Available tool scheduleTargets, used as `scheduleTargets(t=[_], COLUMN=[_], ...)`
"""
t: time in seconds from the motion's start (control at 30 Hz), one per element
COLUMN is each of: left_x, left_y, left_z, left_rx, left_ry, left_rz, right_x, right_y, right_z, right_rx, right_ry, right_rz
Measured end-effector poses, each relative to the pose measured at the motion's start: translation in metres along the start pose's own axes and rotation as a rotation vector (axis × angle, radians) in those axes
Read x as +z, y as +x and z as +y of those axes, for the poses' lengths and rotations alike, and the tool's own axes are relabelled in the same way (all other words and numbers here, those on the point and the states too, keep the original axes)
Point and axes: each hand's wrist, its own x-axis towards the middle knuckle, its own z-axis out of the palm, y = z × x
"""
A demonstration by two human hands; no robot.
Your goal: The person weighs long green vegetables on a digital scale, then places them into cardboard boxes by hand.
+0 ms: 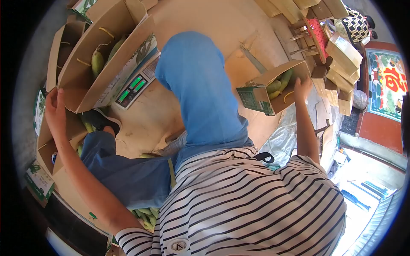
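At the left, my left hand [55, 112] has its fingers closed on the near corner of a large open carton [87, 94]. This carton stands on or against a digital scale [136, 88] with lit green displays. Inside it lie a long green melon [98, 63] and part of another, beside yellow cord handles. At the right, my right hand [302, 88] grips the edge of a smaller open carton [253, 94]. That one holds several green and yellowish melons [279, 84] and a yellow cord. Fingertips of my right hand are partly hidden by the carton wall.
Cartons [341, 55] are stacked at the upper right, near a red cloth [318, 38] and another person [356, 25]. More melons [146, 216] lie beside my bent leg. Clear plastic sheeting [279, 136] lies at the right. A shoe [101, 121] is close to the large carton.
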Motion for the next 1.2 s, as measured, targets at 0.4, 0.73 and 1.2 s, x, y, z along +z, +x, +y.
scheduleTargets(t=[0.4, 0.73, 1.2], left_x=[0.029, 0.028, 0.039], left_y=[0.025, 0.029, 0.018], left_z=[-0.071, -0.108, -0.102], left_rx=[-0.034, -0.102, 0.029], left_ry=[0.186, 0.152, 0.318], left_rz=[-0.247, -0.393, 0.161], right_x=[0.021, 0.033, 0.001], right_y=[-0.054, -0.038, -0.024], right_z=[0.065, 0.125, -0.172], right_rx=[0.505, 0.333, -0.502], right_ry=[-0.059, -0.05, -0.01], right_rz=[-0.593, -0.556, -0.927])
